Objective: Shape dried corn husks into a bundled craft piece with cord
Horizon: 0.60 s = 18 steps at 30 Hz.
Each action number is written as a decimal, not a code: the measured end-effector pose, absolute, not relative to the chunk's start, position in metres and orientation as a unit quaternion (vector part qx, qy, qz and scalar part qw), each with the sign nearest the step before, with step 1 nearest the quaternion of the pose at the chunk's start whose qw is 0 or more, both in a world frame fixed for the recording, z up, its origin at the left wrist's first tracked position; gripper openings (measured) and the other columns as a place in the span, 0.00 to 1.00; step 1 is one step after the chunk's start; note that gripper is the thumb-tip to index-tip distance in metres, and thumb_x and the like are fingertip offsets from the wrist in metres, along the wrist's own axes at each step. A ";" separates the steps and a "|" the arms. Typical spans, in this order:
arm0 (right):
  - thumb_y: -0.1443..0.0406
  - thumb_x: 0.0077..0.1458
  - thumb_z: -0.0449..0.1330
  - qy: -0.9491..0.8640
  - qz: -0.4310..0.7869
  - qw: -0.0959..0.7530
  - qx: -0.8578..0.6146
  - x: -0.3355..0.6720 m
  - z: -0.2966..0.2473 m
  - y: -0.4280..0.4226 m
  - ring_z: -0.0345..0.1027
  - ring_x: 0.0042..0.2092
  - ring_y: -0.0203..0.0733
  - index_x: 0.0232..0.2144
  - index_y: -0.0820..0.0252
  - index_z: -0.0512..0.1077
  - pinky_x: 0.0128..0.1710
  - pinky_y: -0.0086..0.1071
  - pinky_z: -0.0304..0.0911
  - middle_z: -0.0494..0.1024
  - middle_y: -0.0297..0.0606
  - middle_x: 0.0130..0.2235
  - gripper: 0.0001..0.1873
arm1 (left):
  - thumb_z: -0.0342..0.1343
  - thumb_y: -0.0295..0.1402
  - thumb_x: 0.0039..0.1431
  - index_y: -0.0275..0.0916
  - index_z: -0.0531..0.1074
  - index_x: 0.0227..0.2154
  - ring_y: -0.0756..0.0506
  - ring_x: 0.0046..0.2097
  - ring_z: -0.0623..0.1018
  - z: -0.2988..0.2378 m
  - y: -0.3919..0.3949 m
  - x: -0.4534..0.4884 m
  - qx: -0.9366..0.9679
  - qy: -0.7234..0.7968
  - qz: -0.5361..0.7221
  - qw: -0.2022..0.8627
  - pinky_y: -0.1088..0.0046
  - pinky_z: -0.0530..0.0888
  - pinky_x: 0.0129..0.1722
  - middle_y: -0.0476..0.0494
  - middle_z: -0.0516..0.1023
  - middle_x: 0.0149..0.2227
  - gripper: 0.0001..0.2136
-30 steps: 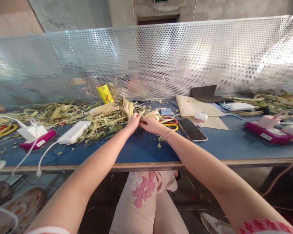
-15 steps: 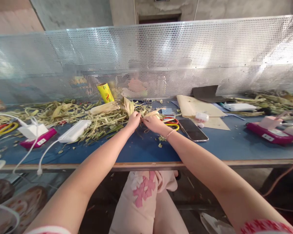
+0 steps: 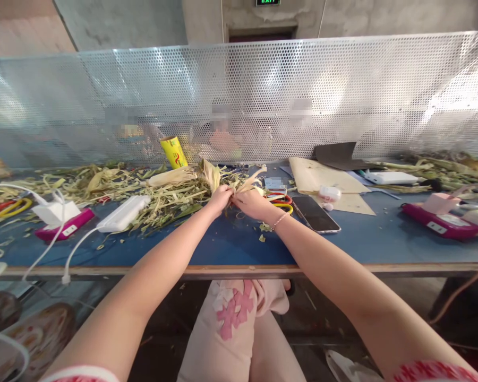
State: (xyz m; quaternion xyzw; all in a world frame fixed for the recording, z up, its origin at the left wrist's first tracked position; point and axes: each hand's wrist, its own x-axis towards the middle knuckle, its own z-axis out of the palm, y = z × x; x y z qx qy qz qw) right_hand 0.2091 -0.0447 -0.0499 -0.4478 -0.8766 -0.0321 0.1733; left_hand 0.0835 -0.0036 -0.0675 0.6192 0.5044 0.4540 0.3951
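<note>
My left hand point(image 3: 222, 198) and my right hand point(image 3: 250, 202) meet over the blue table, fingers closed and pressed together. Pale dried corn husk point(image 3: 252, 184) fans out from between them, its strips pointing up and to the right. A broader upright husk leaf point(image 3: 212, 174) stands just beyond my left fingers. What lies right at the fingertips is hidden by the hands. To the left spreads a heap of dry husk strips point(image 3: 175, 196), with a long pale husk bundle point(image 3: 172, 177) on top. Scissors with red and yellow handles point(image 3: 282, 206) lie partly behind my right wrist.
A smartphone point(image 3: 315, 214) lies right of my right wrist, near a small white container point(image 3: 330, 193) and brown paper point(image 3: 322, 175). Purple power strips point(image 3: 66, 225) and a white power strip point(image 3: 123, 213) with cables sit leftward. A yellow tube point(image 3: 174, 152) stands before the perforated metal screen point(image 3: 263, 74).
The husk strips at my right hand now stick up higher and more spread. Both hands stay together in nearly the same place. The view has tipped slightly upward.
</note>
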 end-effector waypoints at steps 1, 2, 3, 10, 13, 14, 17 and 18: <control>0.66 0.60 0.43 -0.877 -0.025 0.192 -0.440 0.210 -0.050 -0.045 0.67 0.34 0.43 0.31 0.67 0.71 0.34 0.34 0.57 0.74 0.49 0.33 0.18 | 0.48 0.27 0.51 0.38 0.60 0.19 0.53 0.17 0.63 -0.065 -0.006 0.083 0.597 0.490 0.444 0.455 0.75 0.60 0.21 0.53 0.61 0.14 0.08; 0.67 0.60 0.43 -0.879 -0.021 0.211 -0.426 0.210 -0.050 -0.044 0.66 0.34 0.42 0.30 0.67 0.71 0.35 0.35 0.58 0.74 0.48 0.32 0.17 | 0.47 0.26 0.51 0.38 0.60 0.19 0.53 0.16 0.62 -0.063 -0.008 0.083 0.575 0.474 0.434 0.507 0.75 0.59 0.19 0.53 0.61 0.14 0.07; 0.68 0.59 0.44 -0.883 -0.021 0.228 -0.409 0.210 -0.050 -0.043 0.65 0.34 0.42 0.29 0.66 0.71 0.36 0.35 0.59 0.73 0.47 0.31 0.17 | 0.47 0.26 0.52 0.37 0.61 0.20 0.53 0.16 0.62 -0.060 -0.009 0.082 0.556 0.462 0.424 0.546 0.76 0.59 0.19 0.53 0.61 0.14 0.07; 0.69 0.57 0.45 -0.863 -0.011 0.342 -0.373 0.222 -0.055 -0.027 0.61 0.36 0.37 0.24 0.64 0.70 0.41 0.33 0.60 0.67 0.42 0.34 0.16 | 0.53 0.42 0.53 0.36 0.65 0.22 0.54 0.19 0.66 -0.046 -0.019 0.077 0.530 0.403 0.399 0.631 0.78 0.63 0.19 0.51 0.66 0.16 0.14; 0.69 0.56 0.47 -0.862 -0.007 0.361 -0.355 0.229 -0.056 -0.021 0.60 0.38 0.38 0.24 0.63 0.71 0.45 0.36 0.58 0.67 0.42 0.34 0.15 | 0.61 0.37 0.45 0.35 0.68 0.24 0.55 0.21 0.68 -0.046 -0.019 0.075 0.583 0.375 0.396 0.603 0.79 0.65 0.22 0.51 0.69 0.19 0.11; 0.69 0.56 0.48 -0.863 -0.006 0.364 -0.351 0.232 -0.056 -0.019 0.60 0.39 0.38 0.24 0.63 0.71 0.47 0.37 0.57 0.68 0.41 0.34 0.14 | 0.62 0.36 0.44 0.34 0.68 0.25 0.55 0.22 0.69 -0.047 -0.018 0.075 0.592 0.370 0.395 0.597 0.78 0.66 0.23 0.51 0.70 0.20 0.11; 0.66 0.55 0.51 -0.845 0.016 0.382 -0.375 0.239 -0.051 -0.020 0.60 0.43 0.39 0.26 0.62 0.72 0.50 0.37 0.53 0.69 0.43 0.39 0.11 | 0.62 0.33 0.45 0.33 0.68 0.25 0.54 0.24 0.72 -0.048 -0.016 0.074 0.585 0.369 0.425 0.585 0.77 0.69 0.27 0.49 0.72 0.22 0.10; 0.64 0.54 0.52 -0.832 0.026 0.394 -0.390 0.242 -0.048 -0.021 0.60 0.44 0.39 0.28 0.63 0.72 0.50 0.36 0.53 0.69 0.43 0.41 0.11 | 0.61 0.32 0.46 0.33 0.67 0.24 0.54 0.25 0.72 -0.048 -0.015 0.074 0.573 0.374 0.447 0.577 0.77 0.70 0.28 0.49 0.73 0.22 0.09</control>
